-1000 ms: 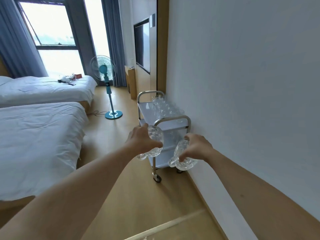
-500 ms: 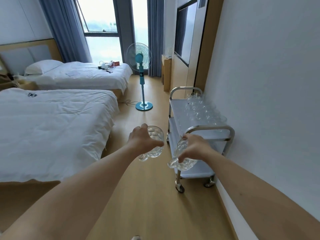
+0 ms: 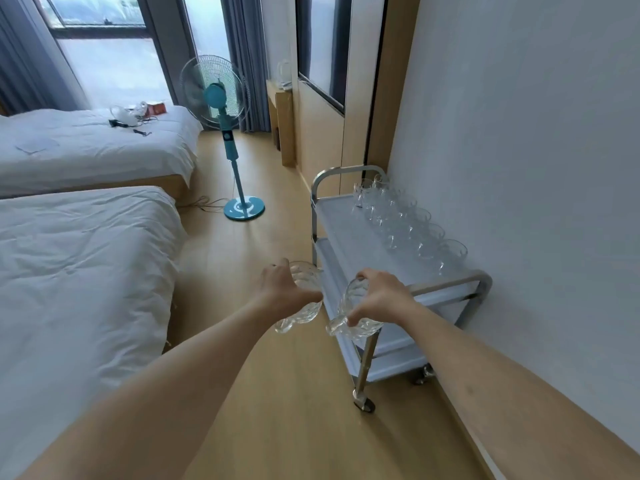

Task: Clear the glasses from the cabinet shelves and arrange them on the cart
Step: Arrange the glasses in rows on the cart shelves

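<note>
We're carrying one glass [image 3: 300, 299] per hand, left hand [image 3: 282, 292] and right hand [image 3: 379, 299] each wrapped round one, near the cart [image 3: 337, 230]; next, set both beside the row [image 3: 401, 223] on top.

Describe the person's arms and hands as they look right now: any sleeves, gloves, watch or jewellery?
Both forearms are bare up to the frame edge, with no sleeves showing. The left hand and right hand wear no gloves; no watch, bracelet or ring is visible on the parts seen.

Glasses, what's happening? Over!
Left hand grips one glass. Right hand grips another. Cart ahead, path clear.
</note>
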Demonstrator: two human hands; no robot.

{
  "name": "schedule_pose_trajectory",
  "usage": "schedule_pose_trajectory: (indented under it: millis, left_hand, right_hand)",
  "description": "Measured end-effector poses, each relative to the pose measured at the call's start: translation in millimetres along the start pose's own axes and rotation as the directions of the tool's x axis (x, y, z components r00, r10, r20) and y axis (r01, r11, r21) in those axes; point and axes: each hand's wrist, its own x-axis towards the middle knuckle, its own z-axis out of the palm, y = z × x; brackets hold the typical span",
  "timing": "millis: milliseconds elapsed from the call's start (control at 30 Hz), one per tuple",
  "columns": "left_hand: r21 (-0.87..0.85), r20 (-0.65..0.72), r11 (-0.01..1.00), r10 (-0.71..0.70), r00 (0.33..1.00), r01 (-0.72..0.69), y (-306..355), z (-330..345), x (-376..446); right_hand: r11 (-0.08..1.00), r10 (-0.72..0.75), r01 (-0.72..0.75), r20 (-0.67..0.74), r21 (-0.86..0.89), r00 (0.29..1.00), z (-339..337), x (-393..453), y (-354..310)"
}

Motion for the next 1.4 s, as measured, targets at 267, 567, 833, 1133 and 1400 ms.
schedule_pose_trajectory:
  millis: [267,567,833,1133,1400]
  left_hand:
    - [-0.046,0.069,0.997,0.059,0.996,-0.056,22.9,37.1,139.4]
    - [-0.028,0.179,0.999,0.039,0.983,-0.035,62.4,109.7,277.8]
    - [0.038,0.373,0.992,0.101,0.922,-0.124,89.2,177.4,348.2]
    - [0.105,0.593,0.946,0.189,0.783,-0.307,105.1,237.3,418.3]
    - [0.11,0.73,0.874,0.252,0.635,-0.474,106.5,258.7,461.7]
  right_hand:
    - [0.997,0.076,-0.076,-0.024,-0.007,0.997,-28.9,132.2,24.3]
    - [0.972,0.233,-0.234,-0.037,-0.009,0.972,-31.3,254.5,97.1]
    - [0.906,0.422,-0.422,-0.041,0.015,0.906,-18.7,302.8,140.1]
    - [0.77,0.635,-0.626,-0.059,0.124,0.77,6.7,340.0,158.8]
    - [0.728,0.686,-0.683,-0.056,0.067,0.726,11.4,368.6,153.4]
